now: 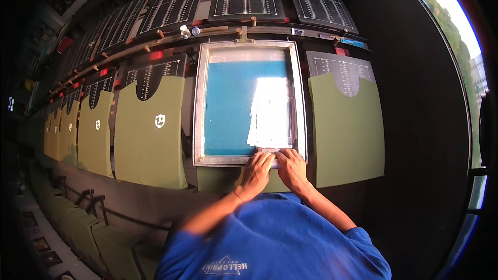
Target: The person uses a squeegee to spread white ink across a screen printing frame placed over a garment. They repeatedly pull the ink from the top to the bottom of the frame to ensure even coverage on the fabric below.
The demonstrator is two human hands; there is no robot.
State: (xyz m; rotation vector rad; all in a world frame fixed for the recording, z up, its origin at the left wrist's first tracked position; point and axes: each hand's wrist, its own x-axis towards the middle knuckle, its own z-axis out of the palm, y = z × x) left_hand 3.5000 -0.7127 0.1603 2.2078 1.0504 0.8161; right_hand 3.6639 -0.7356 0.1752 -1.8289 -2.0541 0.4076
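A screen printing frame (197, 109) with a metal border and blue mesh lies in front of me, over an olive green shirt (215, 179) that shows below its near edge. White ink (270, 114) covers the right part of the mesh in a broad streak. At the near end of that streak, both hands grip a squeegee (267, 150), mostly hidden under the fingers. My left hand (258, 170) is closed on its left side. Close beside it, my right hand (292, 166) is closed on the right side.
To the left, several olive shirts (148, 145) with small white shield prints lie on boards. On the right is a plain olive shirt (347, 140) on its board. Black marked boards (245, 0) line the far side behind a rail (212, 33), which carries a small white container (184, 31).
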